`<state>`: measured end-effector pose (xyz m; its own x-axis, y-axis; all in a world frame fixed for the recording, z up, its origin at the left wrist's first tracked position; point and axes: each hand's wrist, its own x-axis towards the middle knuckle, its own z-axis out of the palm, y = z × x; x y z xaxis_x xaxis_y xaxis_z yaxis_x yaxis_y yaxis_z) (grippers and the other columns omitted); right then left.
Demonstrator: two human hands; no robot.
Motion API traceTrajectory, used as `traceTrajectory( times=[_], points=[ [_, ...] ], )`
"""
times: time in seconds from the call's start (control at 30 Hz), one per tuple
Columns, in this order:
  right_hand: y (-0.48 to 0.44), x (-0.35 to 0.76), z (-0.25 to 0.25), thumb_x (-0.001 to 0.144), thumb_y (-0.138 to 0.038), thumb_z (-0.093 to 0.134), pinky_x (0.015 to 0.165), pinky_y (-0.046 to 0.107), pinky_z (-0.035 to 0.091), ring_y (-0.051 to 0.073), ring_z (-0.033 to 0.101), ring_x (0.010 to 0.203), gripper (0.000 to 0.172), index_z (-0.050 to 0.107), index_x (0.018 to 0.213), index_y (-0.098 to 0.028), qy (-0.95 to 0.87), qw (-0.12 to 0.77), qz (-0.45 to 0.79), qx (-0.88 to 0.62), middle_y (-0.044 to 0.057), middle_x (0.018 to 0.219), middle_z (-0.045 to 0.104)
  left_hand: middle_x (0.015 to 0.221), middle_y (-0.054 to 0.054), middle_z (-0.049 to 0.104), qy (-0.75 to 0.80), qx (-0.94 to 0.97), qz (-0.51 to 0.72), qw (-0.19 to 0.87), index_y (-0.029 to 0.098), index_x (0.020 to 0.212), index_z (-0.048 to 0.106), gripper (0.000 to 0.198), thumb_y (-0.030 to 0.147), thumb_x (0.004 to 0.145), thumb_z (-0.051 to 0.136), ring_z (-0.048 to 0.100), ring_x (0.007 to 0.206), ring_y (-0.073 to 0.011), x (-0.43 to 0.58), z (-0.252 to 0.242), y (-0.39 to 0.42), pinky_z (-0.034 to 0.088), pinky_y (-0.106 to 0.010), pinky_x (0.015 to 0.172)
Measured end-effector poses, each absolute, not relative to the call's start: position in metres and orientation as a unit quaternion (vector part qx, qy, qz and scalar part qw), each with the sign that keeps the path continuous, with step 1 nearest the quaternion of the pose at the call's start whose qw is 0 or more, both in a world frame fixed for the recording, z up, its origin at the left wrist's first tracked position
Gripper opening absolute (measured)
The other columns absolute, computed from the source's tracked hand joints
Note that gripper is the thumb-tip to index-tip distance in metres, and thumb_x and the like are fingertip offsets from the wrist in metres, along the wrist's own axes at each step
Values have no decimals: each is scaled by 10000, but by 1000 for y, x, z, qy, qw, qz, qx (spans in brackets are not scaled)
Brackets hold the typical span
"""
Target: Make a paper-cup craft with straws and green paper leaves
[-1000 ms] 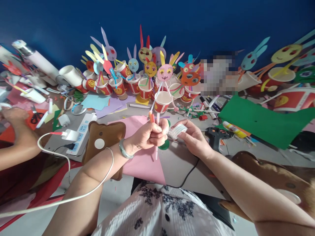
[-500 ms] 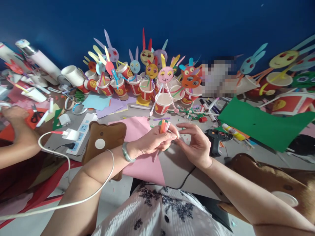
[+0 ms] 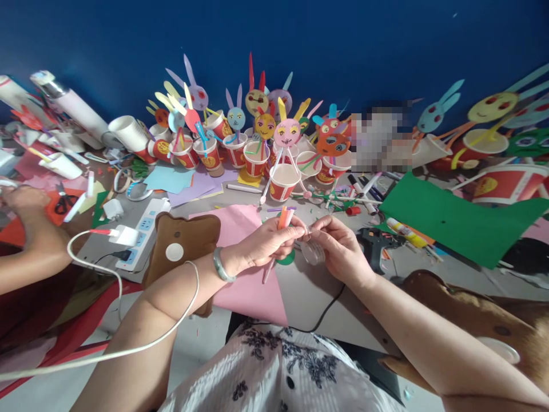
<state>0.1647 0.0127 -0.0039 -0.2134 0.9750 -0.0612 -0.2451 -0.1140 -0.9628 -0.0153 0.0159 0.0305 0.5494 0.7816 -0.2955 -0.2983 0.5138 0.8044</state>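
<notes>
My left hand, with a jade-coloured bangle on the wrist, is closed around a bundle of narrow orange and pale pink strips. A thin pink end sticks out below the fist. The fingertips of my right hand are pinched together and meet those of my left; whatever small thing is between them is too fine to name. A clear, crinkled plastic-looking piece shows just under the fingertips. Beneath my left hand lies a pink paper sheet, with a green paper disc by its edge.
Red-and-white paper cups with rabbit-faced paper figures stand along the blue wall. Right of my hands are a black glue gun, a glue stick and green paper. A power strip and another person's arm are left.
My right hand has turned and its spread fingers have closed into a pinch against my left fingertips. The clear piece now shows below them. My left hand keeps the strips, shifted slightly left.
</notes>
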Motion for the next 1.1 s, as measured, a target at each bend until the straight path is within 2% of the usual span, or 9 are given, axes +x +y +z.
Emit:
traceTrajectory(
  times=[0.07, 0.13, 0.33, 0.4, 0.47, 0.6, 0.73, 0.9, 1.1],
  points=[
    [14, 165, -6, 770, -442, 841, 552, 247, 528, 146, 670, 605, 308, 617, 834, -241, -449, 471, 638, -412, -5, 717, 726, 510, 126, 298, 347, 345, 339, 804, 195, 838, 513, 259, 359, 814, 711, 199, 375, -21, -15, 31, 16, 133, -154, 376],
    [14, 166, -8, 769, -432, 842, 594, 258, 542, 152, 676, 633, 311, 617, 875, -244, -473, 475, 609, -423, -11, 704, 707, 519, 124, 296, 354, 328, 339, 808, 192, 829, 508, 238, 325, 810, 705, 209, 377, -20, -15, 30, 17, 132, -153, 380],
    [15, 168, -14, 866, -326, 747, 747, 333, 538, 184, 647, 814, 124, 674, 831, -232, -656, 508, 344, -440, 46, 868, 678, 513, 126, 247, 359, 286, 327, 826, 193, 772, 470, 222, 283, 828, 665, 193, 369, -21, -15, 26, 20, 116, -157, 378],
    [16, 168, -14, 873, -315, 734, 741, 336, 543, 199, 640, 884, 105, 680, 830, -235, -672, 520, 307, -429, 64, 950, 659, 512, 125, 249, 355, 283, 322, 831, 193, 756, 454, 239, 279, 831, 664, 193, 371, -21, -15, 26, 20, 113, -155, 377],
    [18, 169, -12, 872, -353, 733, 683, 322, 550, 191, 632, 844, 139, 671, 832, -235, -649, 535, 329, -431, 62, 955, 635, 518, 123, 259, 348, 276, 320, 837, 190, 775, 465, 213, 272, 835, 653, 187, 373, -20, -16, 28, 21, 109, -151, 379],
    [24, 172, -3, 828, -434, 779, 641, 291, 534, 134, 600, 665, 250, 639, 804, -228, -541, 547, 463, -440, 14, 852, 625, 550, 96, 329, 344, 229, 312, 855, 179, 846, 507, 54, 227, 841, 531, 247, 380, -34, -17, 31, 23, 157, -150, 390],
    [27, 175, 4, 735, -449, 856, 585, 249, 494, 104, 595, 621, 317, 636, 762, -223, -437, 535, 580, -432, -10, 842, 632, 594, 67, 378, 340, 221, 325, 854, 157, 859, 544, 87, 203, 851, 471, 353, 424, -48, -17, 28, 25, 246, -165, 433],
    [27, 175, 5, 728, -447, 858, 535, 259, 477, 101, 586, 593, 309, 641, 744, -227, -440, 501, 606, -434, -4, 908, 664, 633, 40, 475, 337, 276, 329, 838, 145, 897, 590, 109, 250, 884, 565, 474, 494, -68, -16, 19, 23, 348, -189, 498],
    [29, 178, 3, 690, -453, 892, 602, 285, 545, 113, 620, 627, 307, 690, 711, -223, -474, 488, 587, -441, 16, 953, 712, 721, -21, 644, 336, 313, 296, 837, 137, 951, 607, 207, 323, 887, 670, 640, 604, -124, -18, 13, 21, 523, -257, 605]
  ],
)
